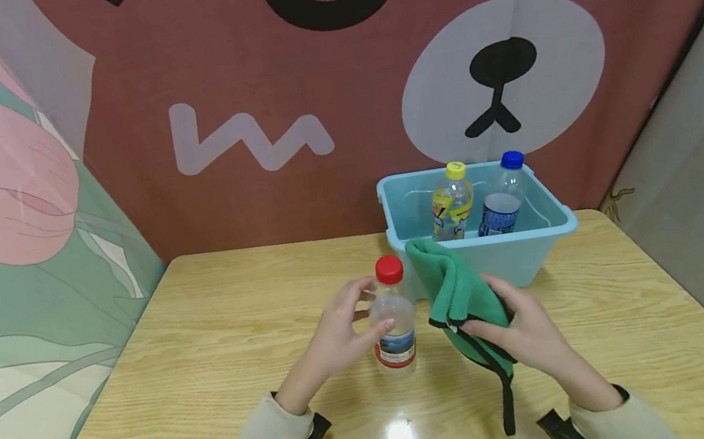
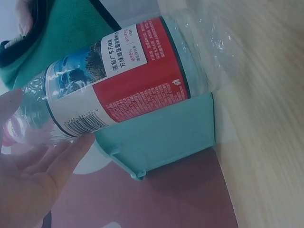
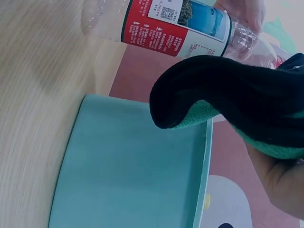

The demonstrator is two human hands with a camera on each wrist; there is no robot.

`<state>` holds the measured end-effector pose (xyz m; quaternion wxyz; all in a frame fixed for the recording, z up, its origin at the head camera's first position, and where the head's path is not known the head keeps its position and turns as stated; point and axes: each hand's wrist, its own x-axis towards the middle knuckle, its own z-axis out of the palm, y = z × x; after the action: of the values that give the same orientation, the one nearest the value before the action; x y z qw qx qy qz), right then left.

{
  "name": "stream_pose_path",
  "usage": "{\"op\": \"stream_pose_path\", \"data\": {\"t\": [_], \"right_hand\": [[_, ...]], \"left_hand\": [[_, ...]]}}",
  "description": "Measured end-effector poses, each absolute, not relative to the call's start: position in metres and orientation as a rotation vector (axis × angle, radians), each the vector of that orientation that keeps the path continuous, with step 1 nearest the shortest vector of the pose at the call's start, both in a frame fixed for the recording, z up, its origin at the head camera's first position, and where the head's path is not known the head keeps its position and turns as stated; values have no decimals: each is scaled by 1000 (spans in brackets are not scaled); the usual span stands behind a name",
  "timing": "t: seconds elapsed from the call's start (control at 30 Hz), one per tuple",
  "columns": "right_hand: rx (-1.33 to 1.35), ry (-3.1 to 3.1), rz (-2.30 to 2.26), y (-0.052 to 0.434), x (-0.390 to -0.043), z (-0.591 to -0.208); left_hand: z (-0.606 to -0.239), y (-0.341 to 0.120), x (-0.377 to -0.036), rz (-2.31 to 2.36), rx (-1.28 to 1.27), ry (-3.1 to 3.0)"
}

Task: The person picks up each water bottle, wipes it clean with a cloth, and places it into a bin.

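Two hands at work over a wooden tabletop (image 1: 208,342), listed left to right

Left hand (image 1: 341,336): fingers curled round the body of a clear bottle with a red cap (image 1: 393,318), thumb near the label; grip looks light. The bottle stands upright on the tabletop, just left of the cloth. In the left wrist view the fingers (image 2: 52,166) lie along the label band.

Right hand (image 1: 527,333): clutches a green cloth with black trim (image 1: 462,294), bunched and raised beside the bottle, a black strap hanging down toward the tabletop. Cloth and bottle appear close but apart.

Behind, right of centre: a light blue bin (image 1: 554,230) holding a yellow-capped bottle (image 1: 452,200) and a blue-capped bottle (image 1: 501,196), both upright.

Handling note, as judgement: wiping looks to be the step in hand. Best to firm the left grip low on the bottle so it cannot tip, bring a flat fold of cloth against its side, and keep the loose strap from snagging the cap
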<state>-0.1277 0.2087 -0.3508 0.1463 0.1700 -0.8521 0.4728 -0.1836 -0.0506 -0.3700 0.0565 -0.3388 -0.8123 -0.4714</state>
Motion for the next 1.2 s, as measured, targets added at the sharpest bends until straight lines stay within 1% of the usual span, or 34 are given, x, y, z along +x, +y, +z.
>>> {"op": "stream_pose_path", "data": {"t": [0.27, 0.57, 0.73, 1.2], "right_hand": [[530, -2515, 1324, 204, -134, -354], [695, -2575, 1227, 198, -139, -356], [734, -2608, 1157, 194, -139, -356], [848, -2585, 1257, 192, -151, -359]], "left_hand": [[-372, -47, -182, -1399, -1074, -2430], [-372, -44, -181, -1375, -1070, -2428], [-372, -43, -181, -1364, -1067, -2425], [-371, -42, -177, -1399, -1038, -2411]]}}
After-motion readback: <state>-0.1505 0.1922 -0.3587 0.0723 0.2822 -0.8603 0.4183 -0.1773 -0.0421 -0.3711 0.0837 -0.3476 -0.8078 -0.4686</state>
